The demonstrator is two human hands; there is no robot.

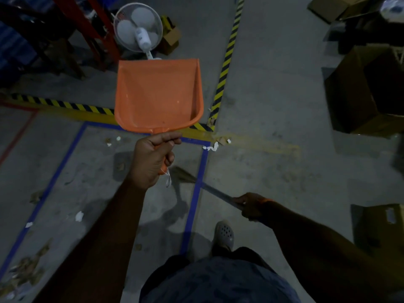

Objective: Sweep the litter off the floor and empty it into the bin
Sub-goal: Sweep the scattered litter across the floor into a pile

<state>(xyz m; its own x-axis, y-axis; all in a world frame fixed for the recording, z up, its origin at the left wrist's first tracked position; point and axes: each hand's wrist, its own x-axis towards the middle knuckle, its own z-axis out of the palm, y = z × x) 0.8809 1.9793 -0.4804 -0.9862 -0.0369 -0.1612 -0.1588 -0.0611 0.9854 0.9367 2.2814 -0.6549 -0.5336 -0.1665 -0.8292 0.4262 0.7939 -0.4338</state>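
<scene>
L hand (153, 158) fist-wrapped round handle of orange plastic dustpan (158, 95), held up off the grey concrete floor (273, 84), pan mouth pointing away from the person, inside looks bare apart from a few specks. White string loop hangs off handle end below the fist. R hand (250, 205) curled round the grey metal broom pole (218, 194); straw bristle head (182, 174) is low, by the blue tape line (196, 193), partly hidden behind L hand. Litter: white paper scraps (211, 147) at the corner where blue tape meets yellow-black hazard tape (227, 62); more white bits (79, 216) inside the blue-taped area, brownish debris pile (24, 272) near floor's bottom-left edge. White pedestal fan (138, 27) lies on floor just beyond dustpan lip. Brown cardboard boxes (367, 88) along floor's right edge. Grey perforated clog (224, 234) on a foot near bottom centre. Bin: can't tell which, if any.
</scene>
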